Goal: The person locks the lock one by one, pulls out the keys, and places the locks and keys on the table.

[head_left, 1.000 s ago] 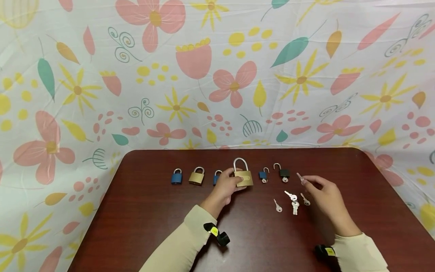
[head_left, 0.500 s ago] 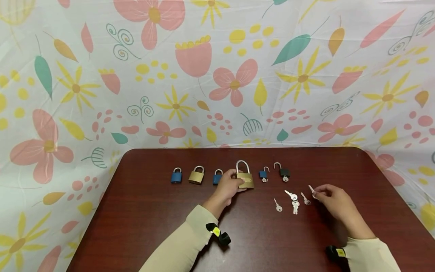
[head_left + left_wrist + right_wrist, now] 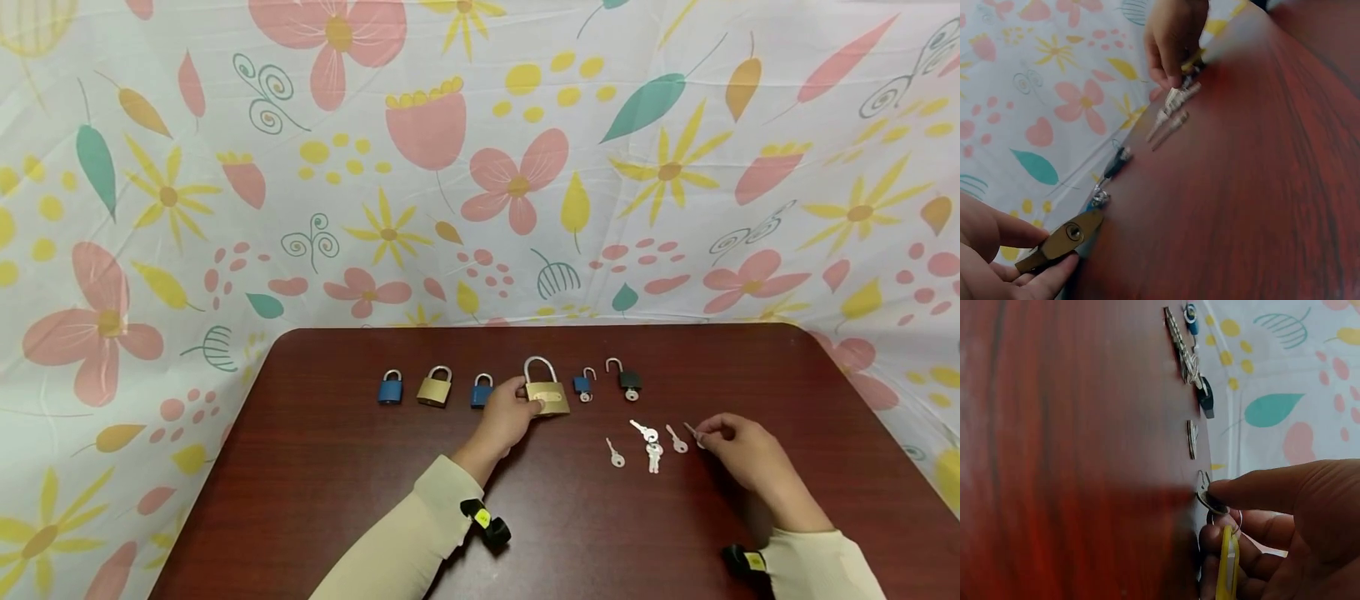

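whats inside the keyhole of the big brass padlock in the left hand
The left wrist view shows no key in the keyhole of the big brass padlock, just a dark centre. Anything deeper inside is covered and cannot be seen.

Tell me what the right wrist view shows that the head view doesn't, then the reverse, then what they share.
Right wrist only: a yellow tag against the fingers of the right hand.

Head only: the left hand holding the large brass padlock, and three closed padlocks to its left.

Both: the right hand pinching a key, the dark open padlock, the table and the floral backdrop.
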### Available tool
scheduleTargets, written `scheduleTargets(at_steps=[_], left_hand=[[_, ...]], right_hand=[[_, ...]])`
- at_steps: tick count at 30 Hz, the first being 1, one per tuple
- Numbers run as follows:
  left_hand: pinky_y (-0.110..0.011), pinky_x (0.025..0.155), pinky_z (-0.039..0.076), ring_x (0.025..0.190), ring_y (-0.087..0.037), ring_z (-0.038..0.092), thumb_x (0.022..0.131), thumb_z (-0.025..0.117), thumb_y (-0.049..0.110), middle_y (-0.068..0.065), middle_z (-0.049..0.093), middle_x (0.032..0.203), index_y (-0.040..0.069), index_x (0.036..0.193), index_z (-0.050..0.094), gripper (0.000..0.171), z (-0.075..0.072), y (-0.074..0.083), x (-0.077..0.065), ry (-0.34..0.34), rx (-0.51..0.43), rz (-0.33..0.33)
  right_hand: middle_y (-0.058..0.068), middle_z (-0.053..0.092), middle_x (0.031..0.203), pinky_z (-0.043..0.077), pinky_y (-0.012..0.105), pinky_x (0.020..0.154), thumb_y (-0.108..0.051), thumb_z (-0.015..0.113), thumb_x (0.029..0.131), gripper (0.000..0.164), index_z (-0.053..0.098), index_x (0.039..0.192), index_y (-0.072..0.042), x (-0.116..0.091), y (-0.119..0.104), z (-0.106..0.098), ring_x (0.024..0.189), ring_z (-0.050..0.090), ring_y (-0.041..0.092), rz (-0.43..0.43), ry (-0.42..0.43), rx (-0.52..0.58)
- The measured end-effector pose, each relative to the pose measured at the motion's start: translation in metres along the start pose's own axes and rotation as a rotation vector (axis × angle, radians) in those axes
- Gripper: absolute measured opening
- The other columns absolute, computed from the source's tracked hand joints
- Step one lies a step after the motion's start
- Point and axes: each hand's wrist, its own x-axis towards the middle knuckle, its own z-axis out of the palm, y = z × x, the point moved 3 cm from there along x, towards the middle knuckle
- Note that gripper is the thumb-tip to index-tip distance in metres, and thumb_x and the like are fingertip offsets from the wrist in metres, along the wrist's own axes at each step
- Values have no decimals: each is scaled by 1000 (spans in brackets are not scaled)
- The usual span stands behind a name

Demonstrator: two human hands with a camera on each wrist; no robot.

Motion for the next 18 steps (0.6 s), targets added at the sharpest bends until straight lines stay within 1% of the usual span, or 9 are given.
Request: scheduleTargets(at_steps=[4, 7, 9, 12, 15, 18], left_hand=[[-26, 78, 57, 99, -19, 69, 92, 70, 6, -16, 68, 114, -6, 146, 46, 61, -1, 2, 0, 8, 108, 37], [-30, 82, 57, 108, -23, 68, 92, 72, 10, -14, 67, 119, -3, 151, 40, 69, -1, 2, -1, 0, 174, 31], [-33, 87, 56, 113, -26, 66, 90, 75, 13, -14, 66, 123, -2, 153, 37, 75, -1, 3, -1, -13, 213, 24], [-39, 92, 55, 116, -28, 65, 86, 80, 16, -16, 65, 128, -2, 155, 35, 84, -1, 4, 0, -27, 275, 34], [-41, 96, 54, 119, -28, 64, 86, 80, 18, -17, 62, 133, -1, 155, 34, 86, 0, 2, 0, -31, 319, 33], [-41, 96, 54, 118, -28, 64, 87, 80, 20, -18, 59, 135, 0, 155, 34, 84, 0, 1, 0, -23, 352, 34]], right_hand=[[4, 67, 85, 41, 31, 68, -24, 66, 96, 17, 70, 100, -7, 0, 0, 1, 75, 54, 14, -6, 9, -7], [4, 67, 85, 41, 31, 68, -25, 67, 95, 19, 70, 98, -7, 1, 0, 2, 75, 54, 13, -6, 15, -12], [5, 67, 86, 41, 32, 68, -25, 67, 95, 19, 70, 98, -7, 1, 0, 2, 76, 55, 14, -6, 11, -11], [6, 67, 86, 41, 32, 68, -26, 67, 95, 19, 69, 98, -7, 2, 1, 2, 76, 55, 15, -2, 4, -15], [6, 67, 87, 41, 31, 68, -26, 68, 95, 20, 69, 98, -7, 3, 2, 3, 76, 55, 14, 1, 2, -21], [6, 67, 86, 41, 31, 68, -26, 68, 95, 20, 69, 99, -7, 4, 3, 3, 76, 54, 14, -5, 1, -24]])
